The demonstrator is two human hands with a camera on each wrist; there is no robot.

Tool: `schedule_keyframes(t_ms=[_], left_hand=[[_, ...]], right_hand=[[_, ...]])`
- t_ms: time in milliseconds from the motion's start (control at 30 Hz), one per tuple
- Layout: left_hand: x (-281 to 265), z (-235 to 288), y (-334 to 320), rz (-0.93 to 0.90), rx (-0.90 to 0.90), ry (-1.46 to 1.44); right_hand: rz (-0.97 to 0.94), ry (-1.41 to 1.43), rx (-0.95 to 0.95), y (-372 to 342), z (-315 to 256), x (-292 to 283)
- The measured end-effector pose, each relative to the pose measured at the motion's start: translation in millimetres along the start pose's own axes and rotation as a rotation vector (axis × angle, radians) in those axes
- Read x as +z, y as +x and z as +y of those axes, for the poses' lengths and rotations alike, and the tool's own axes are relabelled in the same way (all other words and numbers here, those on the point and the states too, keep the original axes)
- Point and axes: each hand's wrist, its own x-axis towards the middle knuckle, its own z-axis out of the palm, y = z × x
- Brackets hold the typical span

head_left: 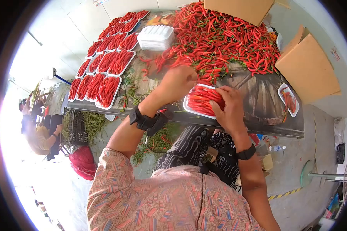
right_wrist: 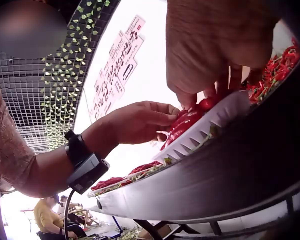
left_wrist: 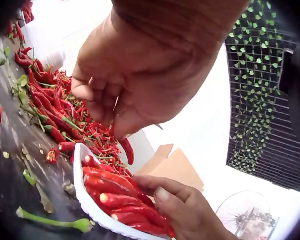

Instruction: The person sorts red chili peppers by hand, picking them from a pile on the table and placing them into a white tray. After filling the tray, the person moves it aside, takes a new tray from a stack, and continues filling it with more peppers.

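A white foam tray (head_left: 187,105) filled with red chilies (head_left: 204,101) sits at the table's near edge. My right hand (head_left: 231,109) lies over its right side, thumb and fingers curved round the chilies. My left hand (head_left: 179,81) is above the tray's upper left, fingers curled. From the left wrist, a single red chili (left_wrist: 126,150) shows at the fingertips of the left hand (left_wrist: 155,70), which pinches it above the tray (left_wrist: 85,197). The right wrist view has both the right hand (right_wrist: 215,45) and left hand (right_wrist: 135,122) at the tray.
A large heap of loose chilies (head_left: 223,42) covers the table's far side. Filled trays (head_left: 113,92) stand in rows at left, beside stacked white trays (head_left: 155,36). Another tray (head_left: 293,109) and a cardboard box (head_left: 310,65) are at right. A person (head_left: 42,140) sits far left.
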Motion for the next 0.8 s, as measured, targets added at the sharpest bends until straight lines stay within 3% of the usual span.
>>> schedule_keyframes(t_ms=[100, 433, 600, 800], left_hand=[[0, 2, 2, -0.112, -0.007, 0.028], [12, -8, 10, -0.100, 0.041, -0.020], [14, -16, 14, -0.183, 0.208, -0.010], [14, -13, 15, -0.186, 0.250, 0.041]], right_hand=[[-0.014, -0.006, 0.017, -1, -2, -1], [0.026, 0.061, -0.028, -3, 0, -1], [0.030, 0.088, -0.022, -4, 1, 1], [0.028, 0.090, -0.024, -3, 1, 1]])
